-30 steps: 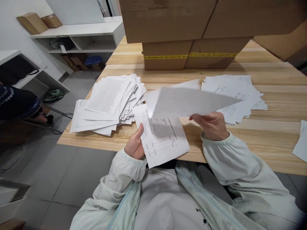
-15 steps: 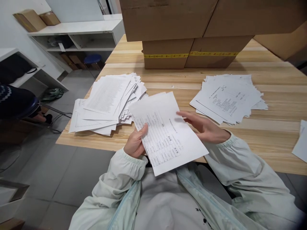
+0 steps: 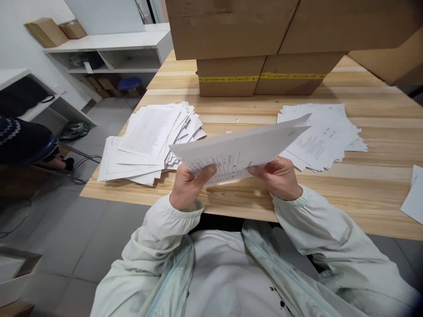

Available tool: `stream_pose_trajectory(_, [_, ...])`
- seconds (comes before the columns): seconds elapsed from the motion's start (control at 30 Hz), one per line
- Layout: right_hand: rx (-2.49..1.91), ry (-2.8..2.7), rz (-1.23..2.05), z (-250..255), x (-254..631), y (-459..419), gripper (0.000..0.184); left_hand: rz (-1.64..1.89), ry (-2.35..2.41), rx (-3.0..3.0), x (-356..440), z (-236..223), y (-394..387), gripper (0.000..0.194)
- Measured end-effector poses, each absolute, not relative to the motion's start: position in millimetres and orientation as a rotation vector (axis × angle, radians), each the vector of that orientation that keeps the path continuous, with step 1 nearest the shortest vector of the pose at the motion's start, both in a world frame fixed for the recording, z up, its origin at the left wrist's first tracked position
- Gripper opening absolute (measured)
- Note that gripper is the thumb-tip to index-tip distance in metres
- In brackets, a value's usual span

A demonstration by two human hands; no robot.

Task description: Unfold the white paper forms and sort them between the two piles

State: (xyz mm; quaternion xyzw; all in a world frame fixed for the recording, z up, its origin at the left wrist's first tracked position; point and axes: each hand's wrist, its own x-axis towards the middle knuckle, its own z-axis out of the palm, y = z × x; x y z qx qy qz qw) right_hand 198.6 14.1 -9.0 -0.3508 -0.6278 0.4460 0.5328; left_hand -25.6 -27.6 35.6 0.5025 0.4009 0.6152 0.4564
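Observation:
Printed paper sheets (image 3: 231,152) are held up above the table's near edge, tilted, with at least two edges showing apart at the right. My left hand (image 3: 190,182) pinches them at the left, thumb on the printed face. At the right, my right hand (image 3: 279,176) grips them the same way, its fingers mostly behind the paper. A messy pile of papers (image 3: 142,136) lies on the table to the left. Beyond my right hand lies a second paper pile (image 3: 325,136), partly covered by the raised sheets.
Stacked cardboard boxes (image 3: 231,33) with yellow tape stand at the back of the wooden table (image 3: 373,189). A loose paper (image 3: 413,196) lies at the right edge. Across the floor are white shelves (image 3: 132,42) and a blue stool (image 3: 129,82). Part of a seated person (image 3: 24,138) shows at left.
The sheets have been turned and tipped up from a flatter, slanted position. My right hand, earlier loosely at the paper's edge with fingers extended, now grips it. My left hand keeps its hold.

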Motion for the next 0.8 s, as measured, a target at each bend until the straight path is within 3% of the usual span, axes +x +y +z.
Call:
stream_pose_trajectory(0.23, [-0.909, -1.453, 1.117, -23, 195, 16, 0.026, 1.496, 1.082, 1.194, -16, 25, -24, 0.045])
stream_pose_trajectory(0.53, [-0.910, -1.461, 1.031, -16, 192, 10, 0.030, 1.510, 1.092, 1.259, -5, 24, -24, 0.041])
stream_pose_trajectory(0.8, [-0.904, -1.402, 0.918, -2, 195, -3, 0.030, 1.416, 1.019, 1.193, -1, 50, -34, 0.045])
